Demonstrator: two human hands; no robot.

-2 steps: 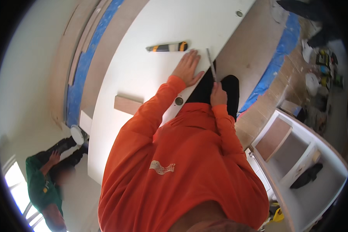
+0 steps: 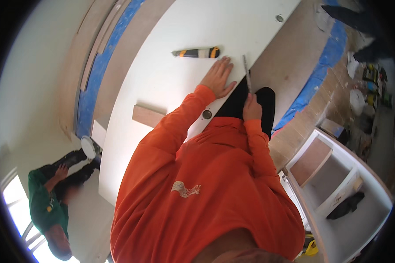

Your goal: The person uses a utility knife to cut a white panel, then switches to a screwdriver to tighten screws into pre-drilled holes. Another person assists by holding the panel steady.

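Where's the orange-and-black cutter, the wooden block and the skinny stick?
Orange-and-black cutter (image 2: 195, 53): head view, middle of its body.
Wooden block (image 2: 148, 115): head view, its long brown side.
Skinny stick (image 2: 246, 71): head view, middle of its bare length.

Utility knife on panel

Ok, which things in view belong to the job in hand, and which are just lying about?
Seemingly in use:
panel, under the left hand
thin tool, in the right hand

Seemingly just lying about:
knife, unheld on the panel
wood block, likewise
cabinet, off to the right
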